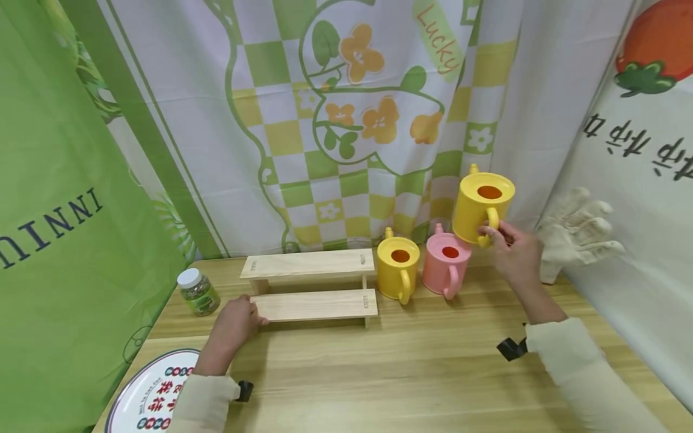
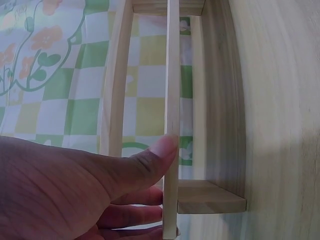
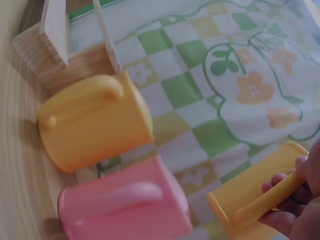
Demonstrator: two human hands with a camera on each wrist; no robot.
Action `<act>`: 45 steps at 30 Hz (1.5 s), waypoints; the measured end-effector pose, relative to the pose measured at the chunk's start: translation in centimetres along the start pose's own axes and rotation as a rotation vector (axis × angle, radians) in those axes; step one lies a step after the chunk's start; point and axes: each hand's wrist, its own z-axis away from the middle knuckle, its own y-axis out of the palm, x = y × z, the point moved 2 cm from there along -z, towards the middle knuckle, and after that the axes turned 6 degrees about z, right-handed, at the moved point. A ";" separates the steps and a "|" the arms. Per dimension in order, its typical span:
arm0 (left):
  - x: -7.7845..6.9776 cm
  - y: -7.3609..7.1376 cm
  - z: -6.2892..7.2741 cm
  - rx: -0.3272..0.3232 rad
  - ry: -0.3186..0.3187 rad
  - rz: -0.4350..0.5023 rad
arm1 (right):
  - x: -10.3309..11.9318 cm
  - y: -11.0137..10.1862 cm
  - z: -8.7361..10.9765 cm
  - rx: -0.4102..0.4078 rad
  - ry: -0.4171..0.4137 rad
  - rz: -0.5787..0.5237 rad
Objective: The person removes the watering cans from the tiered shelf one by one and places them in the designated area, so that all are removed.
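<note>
My right hand (image 1: 517,252) grips the handle of a yellow watering can (image 1: 479,207), raised above the table beside a pink watering can (image 1: 445,264). A second yellow watering can (image 1: 394,273) stands left of the pink one, against the end of a two-step wooden rack (image 1: 314,305). In the right wrist view, fingers curl round the handle of the raised yellow can (image 3: 240,200). At the rack's left end, my left hand (image 1: 235,328) pinches the lower board (image 2: 171,115), thumb on one face and fingers on the other.
A white-capped jar (image 1: 199,293) stands left of the rack. Near the front left lies a round plate (image 1: 143,391) with printed characters, partly under the left arm. A white glove (image 1: 576,234) leans at the back right. A patterned curtain (image 1: 325,150) hangs behind the wooden table (image 1: 390,385).
</note>
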 end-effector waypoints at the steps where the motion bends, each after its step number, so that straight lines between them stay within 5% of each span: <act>1: 0.0 0.0 0.0 0.004 -0.004 0.003 | -0.5 -0.2 -0.1 -0.013 0.009 -0.004; 9: 0.3 0.1 -0.3 0.023 -0.029 0.022 | -3.7 -1.0 -0.1 -0.090 -0.007 0.013; 23: 0.1 0.1 -0.2 0.019 -0.001 -0.016 | -8.6 -0.5 2.5 0.030 0.149 0.057; 35: 0.2 0.1 -0.1 0.011 0.014 0.003 | -11.7 0.0 5.0 0.128 0.167 0.163; 40: 0.3 0.2 -0.2 0.013 0.016 0.008 | -12.0 0.2 5.8 0.086 0.184 0.109; 45: 0.4 0.2 -0.1 0.011 0.037 -0.016 | -12.1 0.4 6.2 0.027 0.096 0.096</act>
